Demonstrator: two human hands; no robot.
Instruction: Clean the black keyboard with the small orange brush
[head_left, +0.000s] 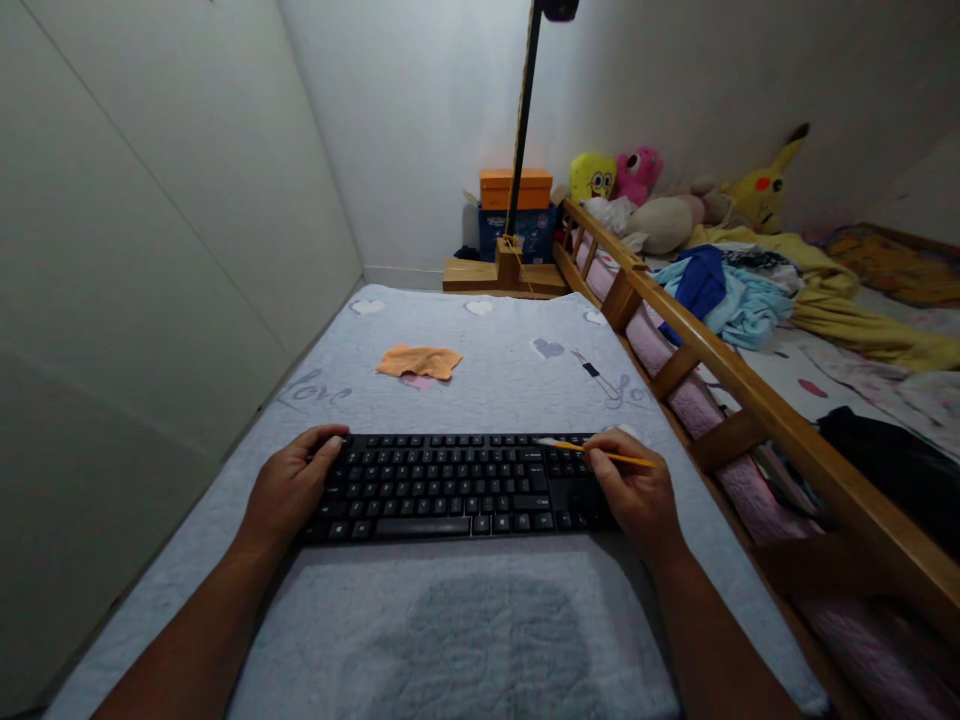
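Observation:
A black keyboard (pixel 450 490) lies flat on the cloth-covered surface, its keys facing up. My left hand (pixel 289 490) grips its left end, thumb on top and fingers around the edge. In my right hand (pixel 634 490) is a thin brush (pixel 621 458) with a yellow handle, pinched between thumb and fingers. The brush's pale tip points left, over the top key row towards the right. My right hand covers the keyboard's right end. Beyond the keyboard lie a crumpled orange cloth (pixel 420 362) and a thin metal wire tool (pixel 592 371) with a black band.
A light blue bedspread (pixel 480 620) with hearts covers the surface. Along the right runs a wooden rail (pixel 697 340), with clothes (pixel 750 295) and plush toys behind it. At the back, a black pole (pixel 527 120) rises beside an orange box (pixel 515 189). A pale wall (pixel 150 250) bounds the left.

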